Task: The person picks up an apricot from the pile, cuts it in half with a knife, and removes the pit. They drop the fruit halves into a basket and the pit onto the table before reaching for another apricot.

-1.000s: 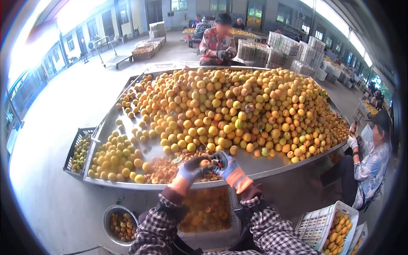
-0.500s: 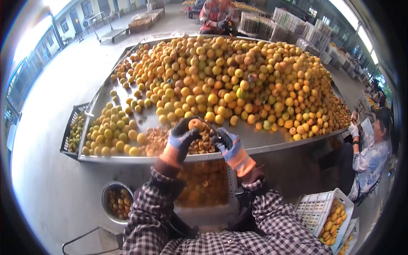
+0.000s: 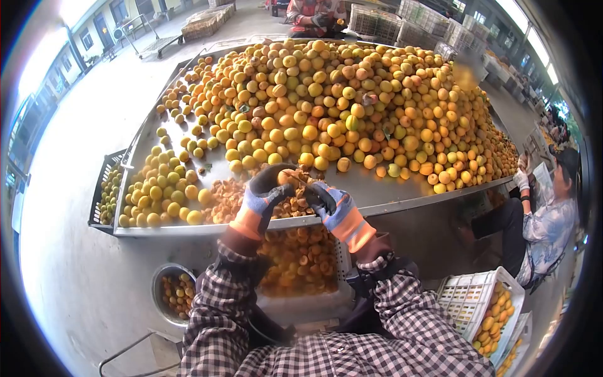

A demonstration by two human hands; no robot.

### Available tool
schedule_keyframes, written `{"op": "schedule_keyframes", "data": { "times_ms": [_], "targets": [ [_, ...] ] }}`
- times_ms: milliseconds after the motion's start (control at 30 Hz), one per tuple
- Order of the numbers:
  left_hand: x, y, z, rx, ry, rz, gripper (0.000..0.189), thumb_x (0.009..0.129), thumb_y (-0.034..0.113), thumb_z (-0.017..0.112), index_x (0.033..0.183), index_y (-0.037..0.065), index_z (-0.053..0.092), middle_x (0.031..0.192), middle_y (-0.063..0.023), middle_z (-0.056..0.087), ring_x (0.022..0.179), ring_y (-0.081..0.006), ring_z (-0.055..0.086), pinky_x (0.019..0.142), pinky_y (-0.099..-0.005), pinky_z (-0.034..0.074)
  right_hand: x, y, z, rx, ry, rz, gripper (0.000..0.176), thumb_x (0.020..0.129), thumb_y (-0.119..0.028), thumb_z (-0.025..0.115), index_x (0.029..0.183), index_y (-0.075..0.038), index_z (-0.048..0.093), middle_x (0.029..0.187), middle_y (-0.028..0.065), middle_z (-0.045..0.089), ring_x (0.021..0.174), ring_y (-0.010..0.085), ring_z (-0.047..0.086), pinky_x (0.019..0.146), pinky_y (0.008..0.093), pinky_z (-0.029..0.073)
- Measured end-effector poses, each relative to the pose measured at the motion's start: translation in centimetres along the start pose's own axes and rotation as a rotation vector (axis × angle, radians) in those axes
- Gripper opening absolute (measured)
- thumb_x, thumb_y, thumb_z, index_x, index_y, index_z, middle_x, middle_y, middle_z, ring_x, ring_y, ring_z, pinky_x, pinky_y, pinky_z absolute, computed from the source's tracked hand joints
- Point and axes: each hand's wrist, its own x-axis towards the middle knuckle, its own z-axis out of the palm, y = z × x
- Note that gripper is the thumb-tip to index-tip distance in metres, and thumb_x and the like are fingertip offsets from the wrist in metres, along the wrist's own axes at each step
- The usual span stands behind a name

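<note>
My left hand (image 3: pixel 266 193), in a grey-blue and orange glove with dark fingers, is closed around an orange apricot (image 3: pixel 287 178) above the near edge of the metal table (image 3: pixel 392 200). My right hand (image 3: pixel 330 204), gloved the same way, is closed with its fingertips close beside that fruit. What it grips is too small and blurred to name. Below and behind the hands lie brownish-orange fruit pieces (image 3: pixel 229 200). Under the table edge, a crate of cut apricots (image 3: pixel 301 261) sits between my forearms.
A large heap of apricots (image 3: pixel 333 107) covers the table, with a greener group (image 3: pixel 160 188) at left. A black crate (image 3: pixel 105 198), a metal bowl (image 3: pixel 159 295) and white crates (image 3: pixel 461 301) stand around. One person (image 3: pixel 546 220) sits at right; another (image 3: pixel 314 19) is across the table.
My right hand has come closer to the apricot in my left hand. The view has shifted slightly, so the heap appears higher and the crate below looks sharper.
</note>
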Motion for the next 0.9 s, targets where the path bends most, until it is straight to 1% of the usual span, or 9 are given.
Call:
{"op": "schedule_keyframes", "data": {
  "times_ms": [300, 367, 400, 433, 500, 567, 667, 767, 900],
  "targets": [
    [-1.0, -2.3, 1.0, 0.035, 0.040, 0.094, 0.043, 0.090, 0.021, 0.067, 0.125, -0.002, 0.056, 0.117, -0.0075, 0.062, 0.105, -0.0166, 0.059, 0.093, -0.0304, 0.048, -0.7, 1.9, 3.4, 0.109, 0.034, 0.061, 0.031, 0.088, -0.009, 0.060, 0.118, -0.005, 0.055, 0.099, 0.0183, 0.067, 0.095, 0.0383, 0.064, 0.079, 0.0401, 0.052],
    [-1.0, -2.7, 0.4, 0.216, 0.148, 0.028, 0.042, 0.092, 0.021, 0.064, 0.126, -0.001, 0.055, 0.116, -0.0080, 0.062, 0.105, -0.0174, 0.059, 0.093, -0.0300, 0.048, -0.9, 1.6, 4.2, 0.460, 0.059, 0.098, 0.031, 0.089, -0.003, 0.056, 0.120, -0.004, 0.056, 0.104, 0.0175, 0.067, 0.102, 0.0306, 0.066, 0.082, 0.0371, 0.051],
    [-0.8, -2.3, 0.9, 0.176, 0.123, -0.014, 0.042, 0.092, 0.021, 0.064, 0.127, -0.001, 0.054, 0.116, -0.0080, 0.062, 0.104, -0.0176, 0.059, 0.092, -0.0300, 0.047, -0.9, 1.5, 3.5, 0.246, -0.026, 0.198, 0.036, 0.089, 0.001, 0.053, 0.125, -0.004, 0.055, 0.112, 0.0165, 0.066, 0.107, 0.0222, 0.064, 0.089, 0.0349, 0.050],
    [-0.7, -1.5, 1.3, 0.135, 0.090, -0.058, 0.043, 0.092, 0.021, 0.063, 0.128, -0.001, 0.053, 0.116, -0.0079, 0.061, 0.104, -0.0178, 0.059, 0.092, -0.0301, 0.047, -1.1, 1.8, 3.7, 0.484, 0.004, 0.167, 0.039, 0.090, -0.001, 0.053, 0.128, -0.005, 0.053, 0.116, 0.0182, 0.065, 0.111, 0.0219, 0.062, 0.091, 0.0348, 0.049],
    [-0.4, -1.4, 0.9, 0.192, 0.005, 0.000, 0.046, 0.092, 0.024, 0.062, 0.129, -0.001, 0.052, 0.116, -0.0075, 0.061, 0.105, -0.0181, 0.058, 0.093, -0.0309, 0.047, -0.5, 0.4, 2.1, 0.327, 0.016, 0.063, 0.037, 0.090, -0.004, 0.055, 0.127, -0.001, 0.052, 0.113, 0.0227, 0.064, 0.111, 0.0315, 0.061, 0.089, 0.0372, 0.048],
    [-0.4, -0.5, 2.0, 0.191, 0.026, 0.030, 0.035, 0.088, 0.008, 0.059, 0.121, -0.001, 0.054, 0.110, -0.0098, 0.062, 0.098, -0.0159, 0.059, 0.084, -0.0277, 0.049, -0.4, -0.2, 1.1, 0.101, -0.045, 0.127, 0.041, 0.090, -0.016, 0.058, 0.127, -0.002, 0.050, 0.109, 0.0237, 0.064, 0.103, 0.0377, 0.061, 0.084, 0.0420, 0.049],
    [0.4, -0.7, 2.6, 0.499, 0.044, 0.115, 0.026, 0.088, 0.014, 0.057, 0.110, 0.000, 0.057, 0.096, -0.0049, 0.061, 0.087, -0.0137, 0.057, 0.079, -0.0267, 0.047, -0.3, 0.0, 0.7, -0.048, -0.058, 0.206, 0.039, 0.091, -0.017, 0.056, 0.127, -0.005, 0.050, 0.101, 0.0211, 0.066, 0.094, 0.0395, 0.063, 0.080, 0.0439, 0.050],
    [0.8, -2.6, 2.3, 0.296, -0.037, 0.066, 0.046, 0.093, 0.039, 0.061, 0.119, 0.001, 0.056, 0.104, -0.0035, 0.061, 0.094, -0.0138, 0.057, 0.084, -0.0267, 0.046, -0.7, 0.0, -0.7, -0.060, -0.139, 0.290, 0.037, 0.092, -0.017, 0.053, 0.125, -0.004, 0.048, 0.100, 0.0217, 0.066, 0.093, 0.0390, 0.063, 0.078, 0.0454, 0.050],
    [0.5, -5.5, 3.8, -0.350, -0.003, -0.214, 0.039, 0.098, 0.037, 0.053, 0.122, 0.006, 0.058, 0.107, -0.0071, 0.066, 0.098, -0.0202, 0.062, 0.088, -0.0317, 0.049, -2.1, 2.3, 2.5, 0.097, 0.061, 0.264, 0.031, 0.093, -0.015, 0.050, 0.121, -0.003, 0.049, 0.094, 0.0220, 0.066, 0.088, 0.0393, 0.064, 0.074, 0.0446, 0.049]
  ]
}}
